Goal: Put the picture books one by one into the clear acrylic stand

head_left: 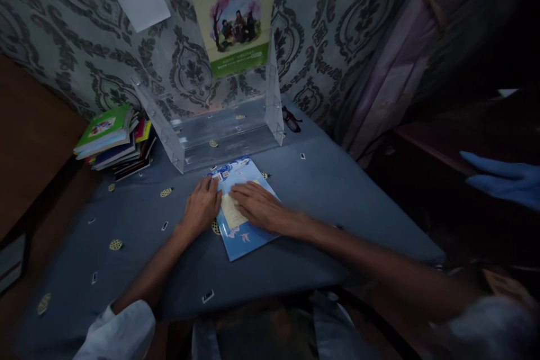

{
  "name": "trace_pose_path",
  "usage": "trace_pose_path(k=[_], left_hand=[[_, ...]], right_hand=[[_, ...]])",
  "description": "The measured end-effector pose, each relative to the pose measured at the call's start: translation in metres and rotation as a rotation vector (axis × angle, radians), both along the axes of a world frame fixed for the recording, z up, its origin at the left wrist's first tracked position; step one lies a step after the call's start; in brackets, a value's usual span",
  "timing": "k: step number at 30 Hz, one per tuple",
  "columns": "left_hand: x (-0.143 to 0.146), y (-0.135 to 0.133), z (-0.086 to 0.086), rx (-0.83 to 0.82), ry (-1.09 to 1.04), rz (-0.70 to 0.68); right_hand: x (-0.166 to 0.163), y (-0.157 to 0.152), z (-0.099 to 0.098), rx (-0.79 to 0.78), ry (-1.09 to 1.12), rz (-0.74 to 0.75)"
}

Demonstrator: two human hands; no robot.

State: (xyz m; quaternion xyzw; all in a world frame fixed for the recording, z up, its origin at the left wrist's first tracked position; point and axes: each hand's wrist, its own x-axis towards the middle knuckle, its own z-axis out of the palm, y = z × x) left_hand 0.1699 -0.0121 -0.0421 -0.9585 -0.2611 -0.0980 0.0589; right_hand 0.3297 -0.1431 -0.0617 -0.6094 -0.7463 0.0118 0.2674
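Note:
A thin blue book (243,236) lies flat on the blue-grey tablecloth (337,202), just in front of a clear acrylic stand (219,135). My left hand (203,206) rests at the book's left edge, fingers together and lying flat. My right hand (259,206) lies palm down across the cover, fingers stretched out over a pale label. Neither hand grips anything. A green and cream book (236,11) stands upright in the acrylic stand against the wall.
A stack of books (116,140) sits at the back left of the table. A dark pair of glasses (292,120) lies right of the stand. Someone else's blue-gloved hand (504,180) reaches in at the right edge. Patterned wallpaper and a curtain stand behind.

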Motion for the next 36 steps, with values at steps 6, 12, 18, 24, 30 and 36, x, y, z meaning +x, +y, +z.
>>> trace_pose_path(k=[6,12,18,24,30,36], left_hand=[[0.001,0.002,-0.009,0.042,-0.025,-0.014],[-0.002,0.004,-0.012,-0.021,-0.026,-0.009],[-0.011,0.011,-0.026,-0.104,-0.123,-0.064],[-0.027,0.01,-0.032,-0.189,-0.12,-0.134],[-0.049,-0.013,-0.026,-0.214,-0.036,-0.206],[-0.086,-0.051,-0.023,-0.236,-0.003,-0.286]], right_hand=[[0.036,0.06,-0.008,-0.09,-0.027,-0.087],[0.068,0.039,-0.019,-0.156,0.051,-0.246],[0.053,-0.014,-0.025,-0.109,0.054,-0.226],[0.035,-0.073,-0.026,-0.078,0.042,-0.157],[0.014,-0.124,-0.024,-0.026,0.0,-0.058],[-0.017,-0.168,-0.027,0.033,-0.048,-0.018]])
